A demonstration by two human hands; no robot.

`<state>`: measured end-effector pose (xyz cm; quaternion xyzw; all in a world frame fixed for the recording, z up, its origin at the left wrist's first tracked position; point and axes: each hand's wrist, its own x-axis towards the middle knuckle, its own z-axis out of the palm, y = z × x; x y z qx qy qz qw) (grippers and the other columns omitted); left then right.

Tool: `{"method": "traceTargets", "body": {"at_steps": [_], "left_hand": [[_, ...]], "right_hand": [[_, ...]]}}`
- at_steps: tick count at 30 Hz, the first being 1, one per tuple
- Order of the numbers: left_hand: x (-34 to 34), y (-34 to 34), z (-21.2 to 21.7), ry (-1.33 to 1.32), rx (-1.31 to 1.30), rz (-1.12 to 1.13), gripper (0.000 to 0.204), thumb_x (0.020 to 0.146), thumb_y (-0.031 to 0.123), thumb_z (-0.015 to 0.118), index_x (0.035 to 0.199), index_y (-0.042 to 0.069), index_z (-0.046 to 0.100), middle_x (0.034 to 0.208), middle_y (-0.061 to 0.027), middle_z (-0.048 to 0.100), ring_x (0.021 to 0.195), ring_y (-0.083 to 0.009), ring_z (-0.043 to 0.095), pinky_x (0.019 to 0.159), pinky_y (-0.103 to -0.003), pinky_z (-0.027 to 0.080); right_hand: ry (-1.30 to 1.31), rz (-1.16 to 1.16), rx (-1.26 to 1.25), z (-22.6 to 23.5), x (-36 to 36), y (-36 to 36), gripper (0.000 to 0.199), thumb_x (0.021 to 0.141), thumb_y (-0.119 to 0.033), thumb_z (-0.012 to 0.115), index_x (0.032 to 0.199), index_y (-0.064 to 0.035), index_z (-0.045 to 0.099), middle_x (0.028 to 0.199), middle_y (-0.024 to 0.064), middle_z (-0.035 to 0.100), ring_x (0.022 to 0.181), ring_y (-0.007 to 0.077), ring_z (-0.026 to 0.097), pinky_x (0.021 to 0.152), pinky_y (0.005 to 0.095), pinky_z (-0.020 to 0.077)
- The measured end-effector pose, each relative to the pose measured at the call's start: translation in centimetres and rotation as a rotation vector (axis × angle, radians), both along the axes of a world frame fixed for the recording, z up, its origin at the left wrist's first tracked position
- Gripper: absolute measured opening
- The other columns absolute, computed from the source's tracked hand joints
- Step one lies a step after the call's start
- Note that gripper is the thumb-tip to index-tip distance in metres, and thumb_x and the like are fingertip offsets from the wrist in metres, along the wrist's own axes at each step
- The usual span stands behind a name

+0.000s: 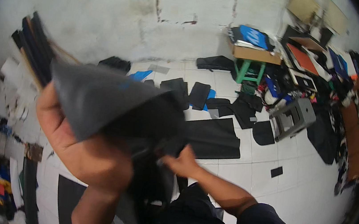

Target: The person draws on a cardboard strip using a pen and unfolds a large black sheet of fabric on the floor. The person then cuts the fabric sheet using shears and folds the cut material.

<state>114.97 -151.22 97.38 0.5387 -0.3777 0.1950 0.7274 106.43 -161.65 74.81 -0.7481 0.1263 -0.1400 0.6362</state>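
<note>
We see the left hand (79, 144) raised close to the camera at about eight o'clock, its fingers closed on a grey sheet (100, 98) that spreads up and right from the grip; the fingertips are hidden behind the material, so we cannot tell how they press. The sheet's upper edge runs from ten o'clock toward the centre, and its lower fold drops into dark fabric near the middle. The right hand (182, 160) sits just below centre, fingers curled and pinching that dark lower part of the sheet, touching it. Beyond, at one o'clock from the hand, a long black panel (214, 138) lies flat on the white tiled floor (295, 189), its near edge just beside the knuckles. Smaller black cut pieces (199, 95) lie further out toward twelve. A green stool (249, 71) stands at one o'clock under a brown board, and a grey metal frame (295, 117) lies at two o'clock. Bare tile opens widest from three to five o'clock, broken only by one small black scrap (276, 172).
</note>
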Motion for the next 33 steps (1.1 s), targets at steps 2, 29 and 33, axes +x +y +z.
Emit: {"method": "traceTargets", "body": {"at_steps": [2, 29, 33], "left_hand": [[0.5, -2.4, 1.5, -0.121, 0.051, -0.128, 0.041, 0.087, 0.007, 0.046, 0.127, 0.002, 0.040, 0.113, -0.0159, 0.055, 0.103, -0.0297, 0.059, 0.089, -0.041, 0.052], [14.7, -6.6, -12.2, -0.214, 0.953, -0.389, 0.037, 0.089, 0.019, 0.061, 0.123, 0.007, 0.054, 0.124, -0.0132, 0.055, 0.112, -0.0327, 0.056, 0.092, -0.040, 0.049], [15.6, 12.2, -28.2, 0.235, 1.424, -0.066, 0.040, 0.088, 0.029, 0.064, 0.120, 0.007, 0.059, 0.117, -0.0145, 0.060, 0.110, -0.0334, 0.057, 0.092, -0.043, 0.048]], "right_hand": [[0.050, -0.129, -0.134, 1.2, 0.9, -5.5, 0.035, 0.083, -0.024, 0.072, 0.107, -0.0001, 0.064, 0.097, 0.0137, 0.070, 0.092, 0.0236, 0.067, 0.079, 0.0378, 0.0522], [-0.722, -0.458, -1.168, 17.8, 16.2, -42.0, 0.034, 0.094, -0.016, 0.054, 0.124, -0.0002, 0.059, 0.121, 0.0141, 0.059, 0.112, 0.0251, 0.057, 0.099, 0.0355, 0.0446], [-0.533, -0.282, -1.466, 14.2, 16.8, -37.1, 0.030, 0.086, -0.008, 0.063, 0.115, 0.0010, 0.064, 0.116, 0.0173, 0.063, 0.107, 0.0288, 0.062, 0.092, 0.0371, 0.0495]]}}
